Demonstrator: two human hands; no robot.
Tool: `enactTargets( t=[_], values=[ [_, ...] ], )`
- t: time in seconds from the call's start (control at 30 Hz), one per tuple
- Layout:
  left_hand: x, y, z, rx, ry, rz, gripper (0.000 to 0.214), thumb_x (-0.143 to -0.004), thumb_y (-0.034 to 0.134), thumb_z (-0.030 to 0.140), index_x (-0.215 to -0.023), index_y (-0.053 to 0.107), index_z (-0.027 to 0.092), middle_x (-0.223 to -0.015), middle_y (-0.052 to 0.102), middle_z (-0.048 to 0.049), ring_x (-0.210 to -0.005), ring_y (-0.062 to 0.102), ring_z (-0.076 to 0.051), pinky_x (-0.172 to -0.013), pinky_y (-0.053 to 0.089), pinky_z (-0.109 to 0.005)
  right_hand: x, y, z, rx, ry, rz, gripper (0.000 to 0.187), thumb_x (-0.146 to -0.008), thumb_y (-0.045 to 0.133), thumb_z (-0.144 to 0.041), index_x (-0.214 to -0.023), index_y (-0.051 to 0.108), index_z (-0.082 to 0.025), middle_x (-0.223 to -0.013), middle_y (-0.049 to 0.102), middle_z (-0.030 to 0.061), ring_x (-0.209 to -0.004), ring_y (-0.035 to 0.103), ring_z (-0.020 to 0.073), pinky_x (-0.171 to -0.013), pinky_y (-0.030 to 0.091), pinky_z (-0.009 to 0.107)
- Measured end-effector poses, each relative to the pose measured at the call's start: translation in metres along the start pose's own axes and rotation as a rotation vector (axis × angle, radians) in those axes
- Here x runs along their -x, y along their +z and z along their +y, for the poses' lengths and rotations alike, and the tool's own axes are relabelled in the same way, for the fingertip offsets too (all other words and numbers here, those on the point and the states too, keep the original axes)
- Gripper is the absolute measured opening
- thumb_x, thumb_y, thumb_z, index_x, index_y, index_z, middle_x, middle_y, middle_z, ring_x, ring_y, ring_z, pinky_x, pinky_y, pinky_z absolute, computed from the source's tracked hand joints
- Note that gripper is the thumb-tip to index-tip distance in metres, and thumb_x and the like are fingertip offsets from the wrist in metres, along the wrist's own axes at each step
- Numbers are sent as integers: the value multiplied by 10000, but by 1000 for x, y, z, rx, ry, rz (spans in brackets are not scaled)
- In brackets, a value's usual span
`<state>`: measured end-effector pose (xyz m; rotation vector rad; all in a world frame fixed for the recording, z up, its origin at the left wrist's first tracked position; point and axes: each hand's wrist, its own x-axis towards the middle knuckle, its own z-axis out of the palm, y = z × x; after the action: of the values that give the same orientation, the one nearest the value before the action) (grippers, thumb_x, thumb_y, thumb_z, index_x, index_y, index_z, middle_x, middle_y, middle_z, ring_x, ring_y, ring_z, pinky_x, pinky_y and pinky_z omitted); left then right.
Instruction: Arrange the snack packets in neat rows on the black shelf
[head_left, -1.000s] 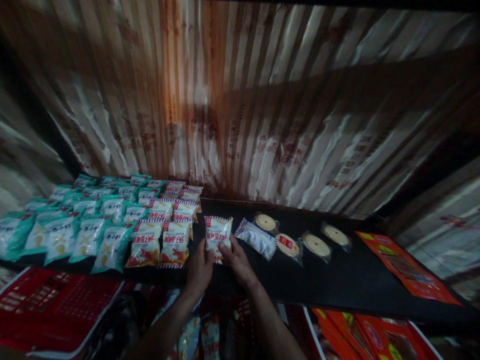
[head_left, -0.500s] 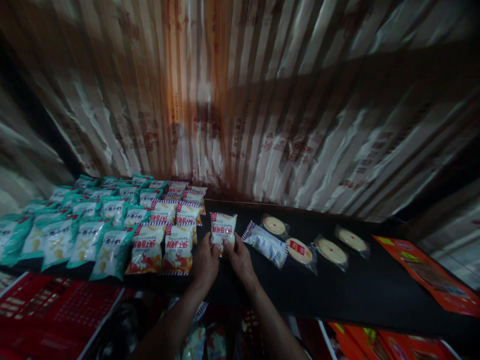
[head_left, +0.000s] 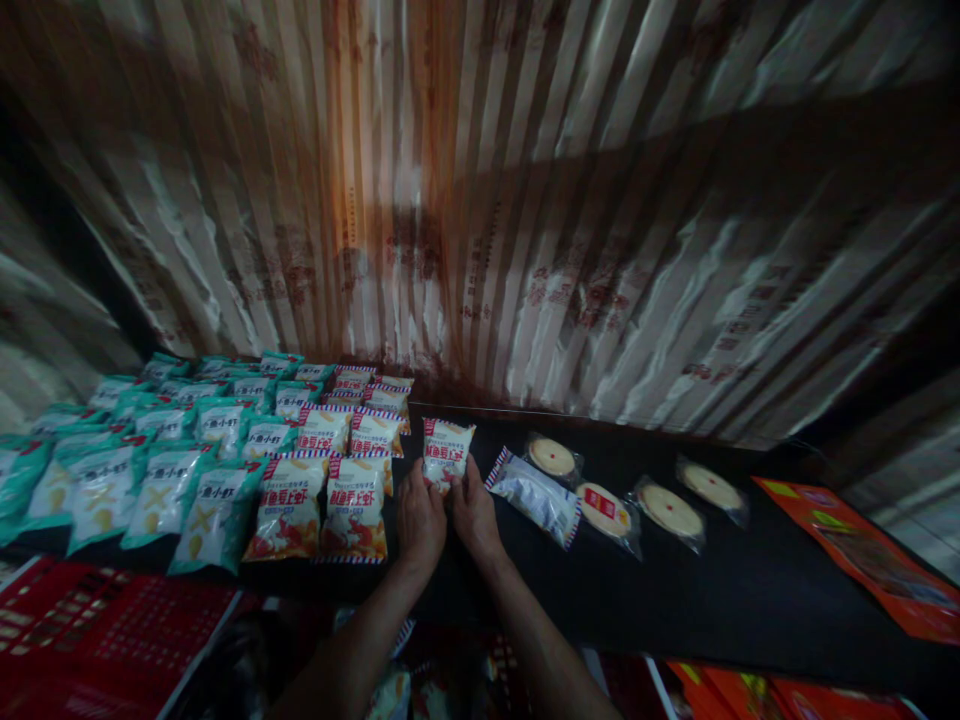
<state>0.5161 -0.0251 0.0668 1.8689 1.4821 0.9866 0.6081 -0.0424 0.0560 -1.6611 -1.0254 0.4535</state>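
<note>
Both my hands rest on a small red-and-white snack packet (head_left: 445,448) lying on a dark shelf (head_left: 720,590). My left hand (head_left: 420,521) pinches its near left edge, and my right hand (head_left: 474,513) pinches its near right edge. The packet sits just right of two columns of matching red-and-white packets (head_left: 352,505). Further left lie rows of teal snack packets (head_left: 161,490).
A face-down silvery packet (head_left: 536,495) lies right of my hands, then several clear-wrapped round cakes (head_left: 670,510). Orange packages (head_left: 877,565) sit at the shelf's right end. A red crate (head_left: 97,630) stands below left, more packets below my arms. A striped paper backing rises behind.
My hands have slid the red-and-white packet away from me toward the back of the shelf, beside the rear row of matching packets. The view has shifted a little.
</note>
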Motion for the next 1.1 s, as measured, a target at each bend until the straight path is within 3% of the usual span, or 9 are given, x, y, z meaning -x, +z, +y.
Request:
enactTargets(
  t=[0.23, 0.37, 0.57, 0.73, 0.9, 1.1],
  values=[
    [-5, 8, 0, 83, 37, 6, 540, -816, 364, 160, -1350, 338, 80, -1357, 444, -178, -1265, 407, -246, -1061, 323, -394, -14, 8, 3, 41, -59, 59, 528, -817, 403, -320, -1311, 456, -144, -1196, 587, 147, -1081, 540, 275, -966, 389, 425],
    [-10, 10, 4, 121, 53, -15, 579, -798, 349, 108, -1376, 319, 129, -1402, 408, -134, -1317, 343, -223, -1093, 286, -387, -22, 9, -2, 41, -63, 53, 550, -831, 378, -316, -1344, 403, -119, -1214, 576, 155, -1093, 545, 269, -964, 394, 421],
    [-18, 18, 1, 70, 9, -42, 528, -825, 344, 126, -1346, 376, 43, -1447, 324, -192, -1360, 269, -250, -1116, 246, -375, -33, 12, 0, 41, -60, 76, 548, -826, 379, -307, -1330, 416, -94, -1185, 588, 168, -1064, 566, 258, -951, 409, 401],
    [-24, 27, -5, 22, 58, 6, 514, -814, 358, 107, -1322, 425, 75, -1435, 364, -167, -1347, 300, -245, -1108, 265, -397, -44, 18, 6, 84, -66, 122, 532, -834, 366, -320, -1315, 428, -101, -1197, 588, 166, -1082, 565, 254, -938, 423, 390],
    [-34, 35, -5, 25, 64, 38, 456, -854, 326, 163, -1264, 492, 51, -1399, 419, -171, -1328, 337, -240, -1108, 274, -411, -57, 22, 9, 139, -24, 166, 514, -831, 368, -323, -1287, 431, -94, -1135, 625, 175, -960, 625, 251, -851, 469, 385],
    [-46, 37, -7, 30, 70, 61, 452, -889, 306, 232, -1248, 513, 51, -1392, 432, -166, -1324, 347, -237, -1113, 267, -411, -71, 23, 7, 40, 20, 165, 461, -798, 438, -334, -1206, 454, -120, -1048, 654, 162, -878, 650, 242, -767, 502, 355]
  ],
)
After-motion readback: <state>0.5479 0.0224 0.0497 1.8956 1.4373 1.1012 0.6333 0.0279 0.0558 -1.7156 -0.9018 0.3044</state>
